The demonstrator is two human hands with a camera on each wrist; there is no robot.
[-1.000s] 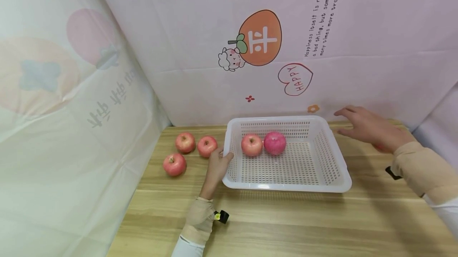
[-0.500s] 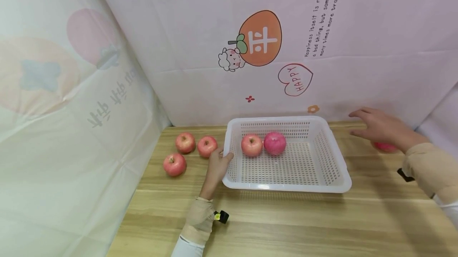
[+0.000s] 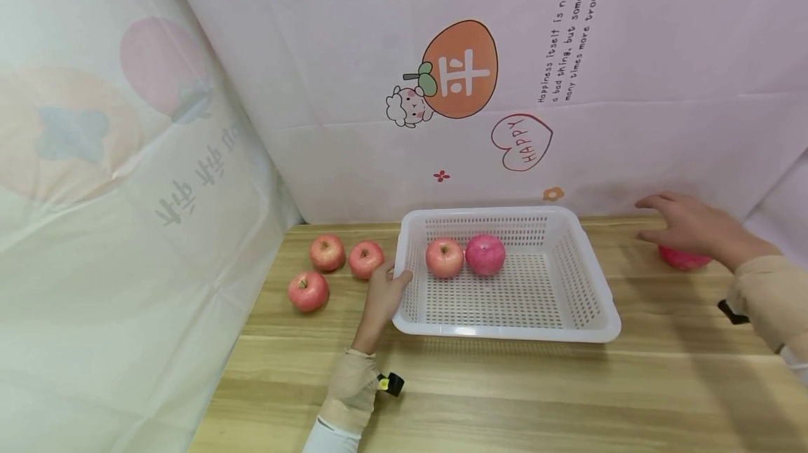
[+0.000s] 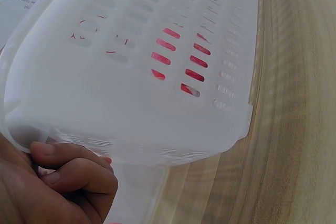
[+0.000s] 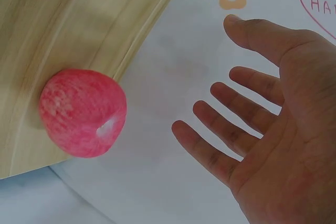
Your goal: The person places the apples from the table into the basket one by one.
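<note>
While left hand [image 3: 382, 299] grips, basket [image 3: 505, 333] holds two apples [image 3: 445, 259].

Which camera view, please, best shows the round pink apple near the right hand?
The right wrist view: the round pink apple shows there unobstructed, apart from the right hand. The head view shows it partly hidden by that hand; in the left wrist view it cannot be made out.

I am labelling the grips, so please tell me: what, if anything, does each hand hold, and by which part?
The left hand grips the white basket by its left rim. The right hand holds nothing; the pink apple lies apart from it.
</note>
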